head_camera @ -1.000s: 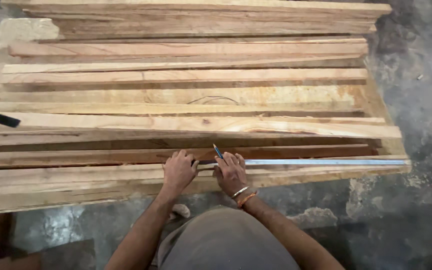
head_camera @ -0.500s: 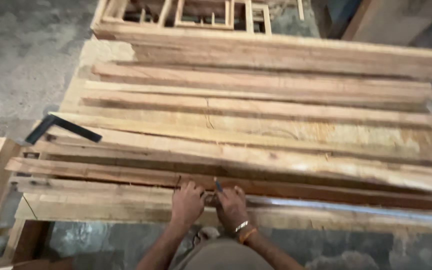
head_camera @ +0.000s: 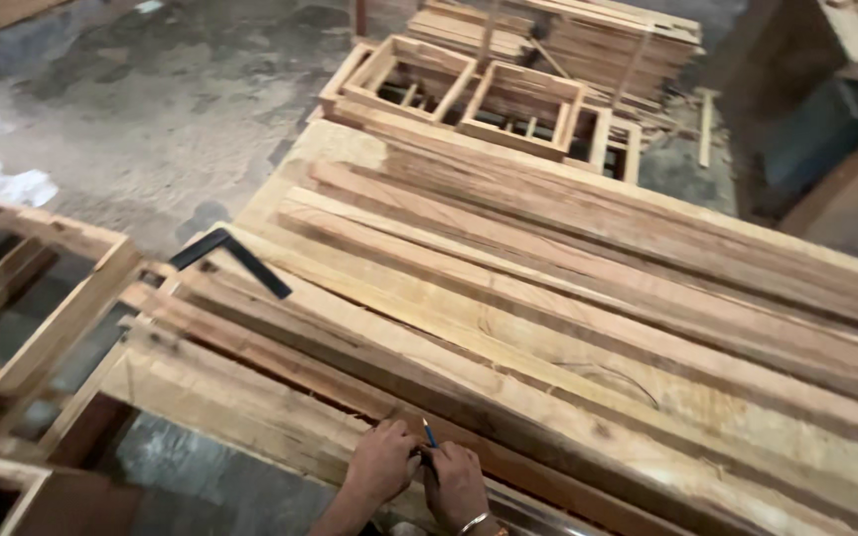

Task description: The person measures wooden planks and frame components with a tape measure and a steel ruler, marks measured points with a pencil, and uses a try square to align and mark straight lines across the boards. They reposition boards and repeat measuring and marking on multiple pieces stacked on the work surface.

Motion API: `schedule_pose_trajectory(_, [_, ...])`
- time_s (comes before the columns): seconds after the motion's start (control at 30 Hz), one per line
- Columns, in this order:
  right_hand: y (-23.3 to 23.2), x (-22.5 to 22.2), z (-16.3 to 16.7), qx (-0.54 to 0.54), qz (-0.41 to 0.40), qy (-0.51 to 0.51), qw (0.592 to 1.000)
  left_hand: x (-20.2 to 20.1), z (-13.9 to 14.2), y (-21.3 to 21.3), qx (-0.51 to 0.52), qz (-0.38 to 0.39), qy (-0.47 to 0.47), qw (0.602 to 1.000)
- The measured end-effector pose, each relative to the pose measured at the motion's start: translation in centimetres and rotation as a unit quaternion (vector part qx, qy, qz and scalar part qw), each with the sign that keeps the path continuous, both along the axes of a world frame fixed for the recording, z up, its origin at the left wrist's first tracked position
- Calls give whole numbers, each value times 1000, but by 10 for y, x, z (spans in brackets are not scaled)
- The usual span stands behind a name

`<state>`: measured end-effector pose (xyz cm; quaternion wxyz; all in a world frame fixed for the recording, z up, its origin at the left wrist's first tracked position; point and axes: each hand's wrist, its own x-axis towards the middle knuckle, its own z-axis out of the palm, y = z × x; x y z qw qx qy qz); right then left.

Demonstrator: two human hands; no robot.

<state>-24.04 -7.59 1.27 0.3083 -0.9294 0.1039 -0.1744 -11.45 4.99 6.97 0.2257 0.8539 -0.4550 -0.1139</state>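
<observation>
Black square [head_camera: 235, 260] and wooden frames [head_camera: 469, 94] lie well beyond planks [head_camera: 588, 328]

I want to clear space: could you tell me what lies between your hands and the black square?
In the head view, only wooden planks lie between the hands and the black square.

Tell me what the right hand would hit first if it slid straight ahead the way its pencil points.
The right hand, holding a blue pencil, points up across the stacked planks. It would probably first meet the raised edge of the next pale plank; depth is hard to judge.
</observation>
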Motion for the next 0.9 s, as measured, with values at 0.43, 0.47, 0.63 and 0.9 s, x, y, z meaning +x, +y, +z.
schedule_pose_trajectory(0.43, [108,139,-16,-38,9,45,998,142,-1,122,-6,-7,-10,1000])
schedule_pose_trajectory(0.47, [125,156,-16,-39,-5,23,999,162,-1,138,11,-11,-26,1000])
schedule_pose_trajectory(0.63, [197,232,-8,-23,-71,24,997,257,3,215,3,-19,-46,999])
schedule_pose_trajectory(0.9, [258,298,12,-13,-115,17,993,333,10,278,-2,-38,-47,998])
